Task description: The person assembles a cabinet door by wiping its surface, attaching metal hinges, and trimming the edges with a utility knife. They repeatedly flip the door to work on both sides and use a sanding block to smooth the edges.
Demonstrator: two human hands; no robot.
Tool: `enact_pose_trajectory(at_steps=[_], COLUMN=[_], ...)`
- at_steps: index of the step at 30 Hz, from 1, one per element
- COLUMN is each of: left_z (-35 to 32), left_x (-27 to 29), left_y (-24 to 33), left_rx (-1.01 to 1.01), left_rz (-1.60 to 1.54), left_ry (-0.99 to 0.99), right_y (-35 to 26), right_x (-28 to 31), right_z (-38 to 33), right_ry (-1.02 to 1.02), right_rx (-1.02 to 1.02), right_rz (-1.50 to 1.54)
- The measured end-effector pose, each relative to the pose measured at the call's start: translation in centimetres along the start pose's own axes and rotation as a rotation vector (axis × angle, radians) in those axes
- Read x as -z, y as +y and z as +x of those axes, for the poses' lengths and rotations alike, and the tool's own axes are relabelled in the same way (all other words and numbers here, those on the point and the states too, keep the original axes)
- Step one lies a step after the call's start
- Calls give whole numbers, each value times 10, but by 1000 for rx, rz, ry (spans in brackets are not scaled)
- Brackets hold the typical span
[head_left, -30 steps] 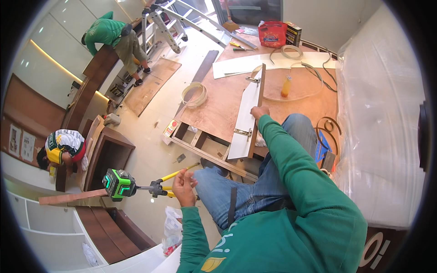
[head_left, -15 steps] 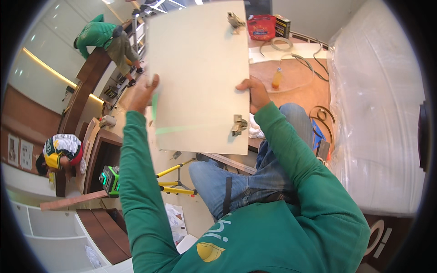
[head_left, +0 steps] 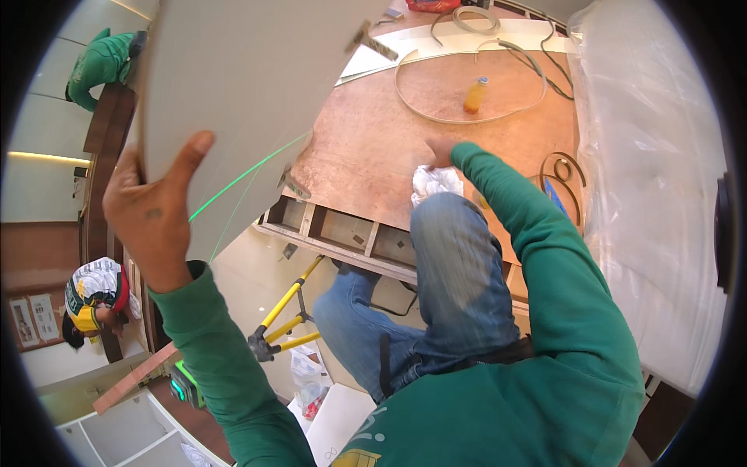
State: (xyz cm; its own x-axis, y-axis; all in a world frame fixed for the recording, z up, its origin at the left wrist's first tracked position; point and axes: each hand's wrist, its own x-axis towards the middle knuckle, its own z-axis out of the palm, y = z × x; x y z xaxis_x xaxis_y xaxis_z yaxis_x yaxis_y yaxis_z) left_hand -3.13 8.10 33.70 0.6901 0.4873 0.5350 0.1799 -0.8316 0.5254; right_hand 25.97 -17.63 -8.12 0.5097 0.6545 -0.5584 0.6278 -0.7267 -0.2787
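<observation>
The pale panel [head_left: 233,101], held at both side edges half a second ago, is now in the left hand [head_left: 159,198] alone, its thumb pressed on the face and its fingers behind the edge. It has swung from twelve o'clock toward eleven and leans askew, running out past the top of the view, with its two metal hinges [head_left: 369,43] on the edge facing one o'clock. The right hand [head_left: 442,152] has let go and dropped to the desk [head_left: 366,140] at one o'clock, just beside a crumpled white cloth [head_left: 437,185]; its fingers are blurred and partly hidden, so whether they grasp the cloth cannot be told. The hands are well apart. For the work, the change seems to leave the panel's weight and tilt to one grip, with the other hand free of it. A bottle of yellow liquid [head_left: 475,96] stands beyond the right hand, inside a loop of pale strip [head_left: 405,89], while a coil of brown strip [head_left: 566,167] lies at two o'clock. Green laser lines [head_left: 241,177] cross the panel's lower part, and a yellow tripod [head_left: 284,305] sits at eight o'clock.
</observation>
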Motion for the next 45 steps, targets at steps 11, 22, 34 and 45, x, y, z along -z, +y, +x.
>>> enact_pose_trajectory(at_steps=[11, 22, 34, 45], left_z=[47, 26, 47, 120], left_x=[-197, -274, -325, -371], left_y=[-151, -221, -232, -205], left_rx=[297, 287, 458, 522], left_rz=[355, 425, 420, 392], left_ry=[-492, -493, -537, -870], right_y=[31, 95, 103, 146], right_x=[-111, -104, 32, 262], right_z=[84, 198, 199, 549], right_ry=[24, -291, -621, 815], right_rx=[-29, 25, -489, -52], right_rz=[21, 194, 741, 467])
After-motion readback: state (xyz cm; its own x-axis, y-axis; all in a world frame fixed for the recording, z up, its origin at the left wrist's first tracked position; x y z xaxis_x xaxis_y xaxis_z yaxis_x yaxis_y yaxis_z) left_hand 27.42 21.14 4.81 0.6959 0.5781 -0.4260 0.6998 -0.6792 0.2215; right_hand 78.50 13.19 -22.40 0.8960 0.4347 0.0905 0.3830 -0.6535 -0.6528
